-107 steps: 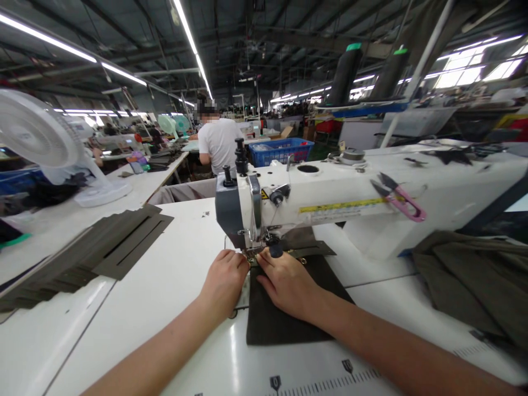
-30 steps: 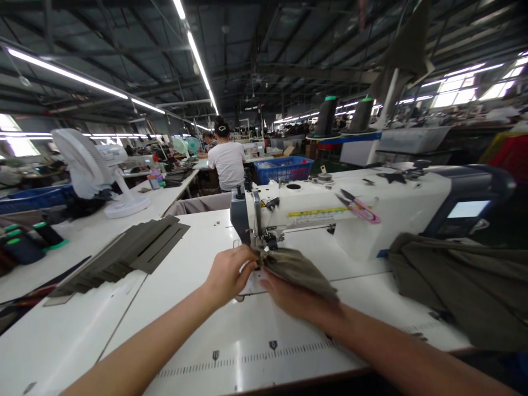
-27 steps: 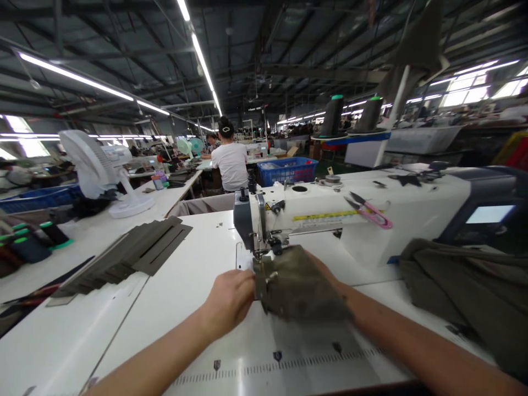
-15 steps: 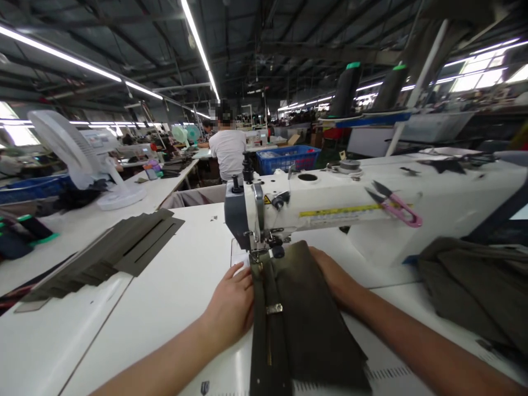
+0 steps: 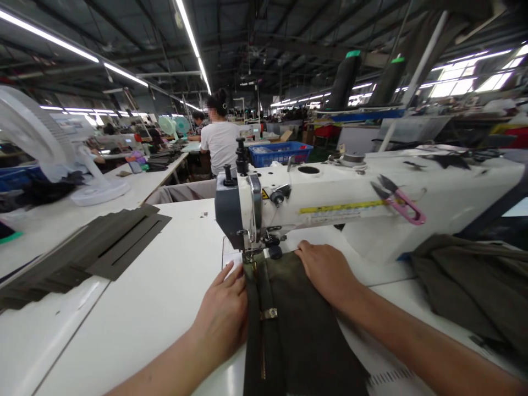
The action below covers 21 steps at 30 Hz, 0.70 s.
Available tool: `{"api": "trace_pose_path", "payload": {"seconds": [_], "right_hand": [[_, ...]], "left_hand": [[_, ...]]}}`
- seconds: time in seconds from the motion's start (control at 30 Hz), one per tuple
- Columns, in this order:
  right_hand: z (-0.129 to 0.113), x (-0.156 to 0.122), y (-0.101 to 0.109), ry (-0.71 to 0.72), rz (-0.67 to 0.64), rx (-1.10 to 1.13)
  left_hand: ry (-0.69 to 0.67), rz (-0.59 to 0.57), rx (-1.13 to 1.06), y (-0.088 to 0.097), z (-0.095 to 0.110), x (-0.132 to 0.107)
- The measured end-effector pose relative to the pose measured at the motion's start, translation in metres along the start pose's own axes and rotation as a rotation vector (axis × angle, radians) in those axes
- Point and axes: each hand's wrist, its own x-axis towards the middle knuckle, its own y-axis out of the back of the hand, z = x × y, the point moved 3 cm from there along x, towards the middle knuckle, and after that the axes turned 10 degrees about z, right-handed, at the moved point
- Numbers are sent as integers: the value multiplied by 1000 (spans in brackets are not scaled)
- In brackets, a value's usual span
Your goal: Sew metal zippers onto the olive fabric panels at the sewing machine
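Left hand [image 5: 225, 313] flat, open, beside the brass zipper [image 5: 264, 319]; right hand [image 5: 328, 270] open, pressing dark olive fabric panel [image 5: 305, 330], lower centre.

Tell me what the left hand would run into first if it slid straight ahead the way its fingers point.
Probably the sewing machine: the left hand lies flat beside the dark fabric piece, fingers aimed up toward the presser foot under the machine head. Depth is unclear, so it might slip just left of the foot.
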Motion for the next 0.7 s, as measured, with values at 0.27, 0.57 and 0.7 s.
{"api": "trace_pose_path", "payload": {"seconds": [0.27,0.57,0.7], "right_hand": [[0,9,12,96,23,-193],[-10,2,23,226,172,-21],[25,15,3,-68,29,313]], "left_hand": [[34,-77,16,3,3,2],[46,-61,7,3,4,2],[36,-49,7,3,4,3]]}}
